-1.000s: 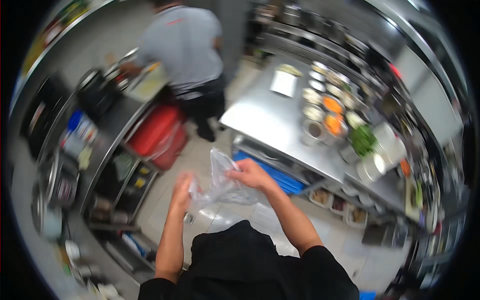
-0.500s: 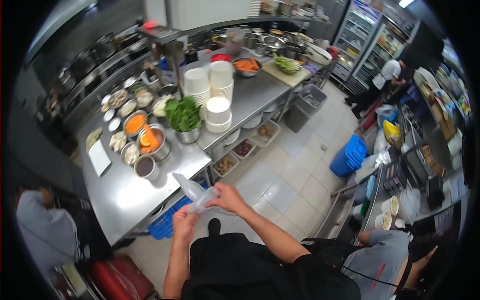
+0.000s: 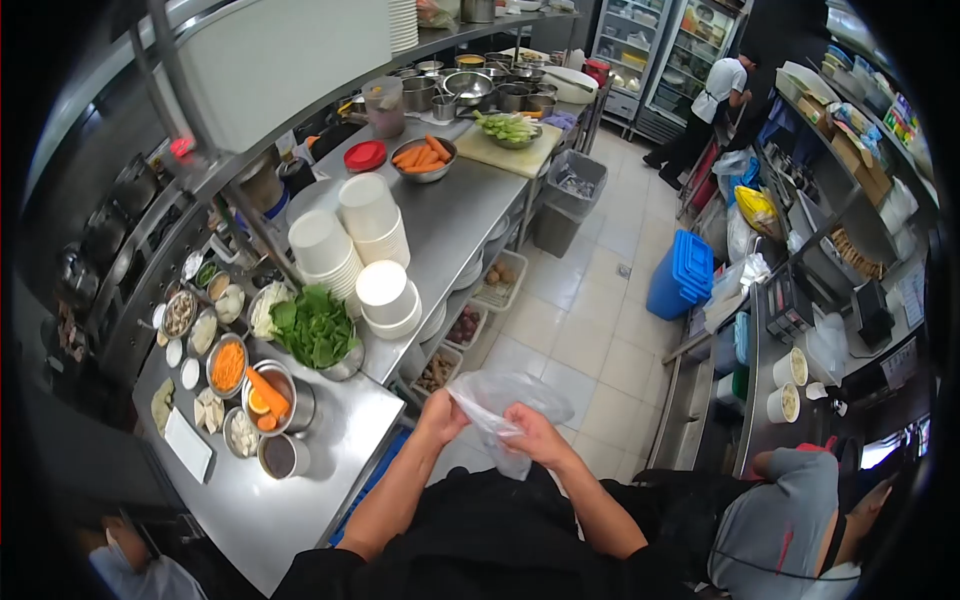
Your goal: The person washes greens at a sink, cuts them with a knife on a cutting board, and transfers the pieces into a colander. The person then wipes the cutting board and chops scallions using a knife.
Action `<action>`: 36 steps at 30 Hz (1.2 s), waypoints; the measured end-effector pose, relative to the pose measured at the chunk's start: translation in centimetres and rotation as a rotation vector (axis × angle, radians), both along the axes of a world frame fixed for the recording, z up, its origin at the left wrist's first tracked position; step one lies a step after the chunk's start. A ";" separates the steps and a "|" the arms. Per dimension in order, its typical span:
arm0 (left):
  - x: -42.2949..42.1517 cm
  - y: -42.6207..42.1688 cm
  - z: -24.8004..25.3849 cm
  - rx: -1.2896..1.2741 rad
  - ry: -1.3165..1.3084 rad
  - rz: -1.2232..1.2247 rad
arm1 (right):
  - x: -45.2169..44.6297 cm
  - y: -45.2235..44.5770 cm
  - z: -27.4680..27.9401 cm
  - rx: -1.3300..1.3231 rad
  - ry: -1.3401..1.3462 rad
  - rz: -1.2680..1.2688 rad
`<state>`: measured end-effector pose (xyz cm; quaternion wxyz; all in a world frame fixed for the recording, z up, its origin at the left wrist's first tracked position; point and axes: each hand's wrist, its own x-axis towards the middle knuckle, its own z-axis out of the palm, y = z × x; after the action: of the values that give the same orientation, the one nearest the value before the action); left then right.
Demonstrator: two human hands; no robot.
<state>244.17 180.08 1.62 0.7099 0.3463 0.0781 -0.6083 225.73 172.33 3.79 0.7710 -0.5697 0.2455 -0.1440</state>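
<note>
Between my two hands hangs a clear plastic bag, partly spread out above the aisle floor. My left hand pinches its left edge. My right hand grips its lower right part, with the film bunched around the fingers. To the left of my hands is the steel counter. On it stand a bowl of leafy greens, a pot with carrots, a white tub of dark liquid and stacked white tubs.
Shelf bins of vegetables sit under the counter. A grey bin and a blue lidded bin stand along the aisle. One person is close on my right, another far back, a third at lower left.
The bag has moved right and is spread wider, where before it was bunched and narrow. My hands have shifted right with it, and my view has turned.
</note>
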 end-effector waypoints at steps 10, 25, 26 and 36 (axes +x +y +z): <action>2.0 -18.9 -6.3 0.141 -0.195 -0.117 | -1.0 -20.7 -6.6 0.027 0.044 -0.615; 7.8 -49.2 -1.4 0.185 -0.753 -0.081 | 4.2 -53.4 -2.1 -0.043 0.403 -0.112; 9.5 -50.8 -1.3 0.077 -0.738 -0.151 | 4.4 -56.2 -3.2 -0.001 0.316 -0.213; 26.3 -77.9 -4.9 0.133 -0.241 0.355 | 13.9 -78.3 -4.3 -0.039 0.187 -0.472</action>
<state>270.51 102.21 -3.27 0.7857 0.4433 0.0925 -0.4214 239.62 93.99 -0.49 0.6789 -0.5221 0.4390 -0.2715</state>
